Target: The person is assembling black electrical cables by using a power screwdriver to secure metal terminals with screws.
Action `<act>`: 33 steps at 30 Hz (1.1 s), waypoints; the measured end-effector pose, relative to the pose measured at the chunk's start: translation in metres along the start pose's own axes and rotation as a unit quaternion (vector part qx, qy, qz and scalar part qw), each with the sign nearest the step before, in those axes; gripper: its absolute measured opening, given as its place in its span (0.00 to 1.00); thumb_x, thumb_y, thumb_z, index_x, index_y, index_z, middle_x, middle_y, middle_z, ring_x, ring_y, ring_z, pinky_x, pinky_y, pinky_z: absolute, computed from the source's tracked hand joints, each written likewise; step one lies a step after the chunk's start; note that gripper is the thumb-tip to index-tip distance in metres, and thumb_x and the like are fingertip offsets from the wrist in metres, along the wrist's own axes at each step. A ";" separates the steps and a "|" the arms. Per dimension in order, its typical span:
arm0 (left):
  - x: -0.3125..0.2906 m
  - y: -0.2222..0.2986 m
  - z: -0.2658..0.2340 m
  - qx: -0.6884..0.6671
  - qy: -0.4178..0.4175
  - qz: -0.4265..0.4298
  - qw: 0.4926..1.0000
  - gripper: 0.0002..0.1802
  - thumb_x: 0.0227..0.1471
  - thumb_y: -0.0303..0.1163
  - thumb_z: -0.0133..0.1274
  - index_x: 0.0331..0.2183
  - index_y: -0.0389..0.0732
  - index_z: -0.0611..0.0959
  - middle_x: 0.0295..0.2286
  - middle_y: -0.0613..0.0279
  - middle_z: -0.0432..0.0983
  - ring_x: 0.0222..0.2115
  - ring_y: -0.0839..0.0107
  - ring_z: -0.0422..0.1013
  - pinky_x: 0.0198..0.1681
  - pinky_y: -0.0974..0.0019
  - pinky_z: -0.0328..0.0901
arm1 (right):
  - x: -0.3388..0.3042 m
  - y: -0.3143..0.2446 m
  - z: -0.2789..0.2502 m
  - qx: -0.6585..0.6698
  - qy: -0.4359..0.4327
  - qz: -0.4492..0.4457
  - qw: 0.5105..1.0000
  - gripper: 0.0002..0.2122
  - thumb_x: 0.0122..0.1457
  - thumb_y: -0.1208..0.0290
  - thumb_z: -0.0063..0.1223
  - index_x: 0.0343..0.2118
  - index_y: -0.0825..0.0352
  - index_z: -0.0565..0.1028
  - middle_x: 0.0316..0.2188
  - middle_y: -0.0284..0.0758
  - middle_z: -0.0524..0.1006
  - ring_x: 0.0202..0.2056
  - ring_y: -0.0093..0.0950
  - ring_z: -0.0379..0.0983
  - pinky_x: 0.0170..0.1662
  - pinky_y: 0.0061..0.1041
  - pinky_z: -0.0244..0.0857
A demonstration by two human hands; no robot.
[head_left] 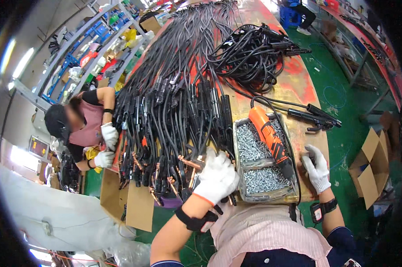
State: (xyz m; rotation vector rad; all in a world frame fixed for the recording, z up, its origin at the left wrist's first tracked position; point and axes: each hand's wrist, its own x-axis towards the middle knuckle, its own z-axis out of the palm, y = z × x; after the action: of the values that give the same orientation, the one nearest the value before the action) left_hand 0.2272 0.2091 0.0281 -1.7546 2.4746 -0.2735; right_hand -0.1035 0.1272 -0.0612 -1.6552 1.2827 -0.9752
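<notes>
My left hand [216,175], in a white glove, is closed around a part with a copper end [189,162] at the near edge of the pile; its fingers hide most of the part. Black electrode-holder handles and cables [174,111] lie packed beside it, several with bare copper ends. My right hand [316,169], also gloved, rests at the table's right edge with fingers apart and holds nothing. Between my hands stands a two-compartment bin [242,178] full of small silver screws [265,180]. An orange electric screwdriver [267,133] lies across it, its black nose pointing toward me.
A coiled heap of black cables [250,58] lies farther back on the table. Two black clamps [314,118] stick out at its right edge. At left, a co-worker's gloved hands [107,147] touch the pile. Open cardboard boxes [371,167] stand on the green floor.
</notes>
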 end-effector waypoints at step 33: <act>0.008 0.017 0.001 -0.041 0.030 -0.183 0.982 0.23 0.40 0.53 0.61 0.20 0.41 0.82 0.29 0.62 0.74 0.28 0.61 0.70 0.52 0.43 0.57 | 0.005 -0.006 -0.004 -0.061 -0.067 -0.026 0.996 0.12 0.51 0.80 0.57 0.41 0.70 0.75 0.33 0.41 0.77 0.34 0.32 0.77 0.40 0.28 0.71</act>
State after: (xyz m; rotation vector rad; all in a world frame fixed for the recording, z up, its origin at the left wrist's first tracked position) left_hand 0.2093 0.2071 0.0237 -2.2656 2.2131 -0.2569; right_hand -0.1045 0.1232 -0.0534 -1.8229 1.2357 -0.8155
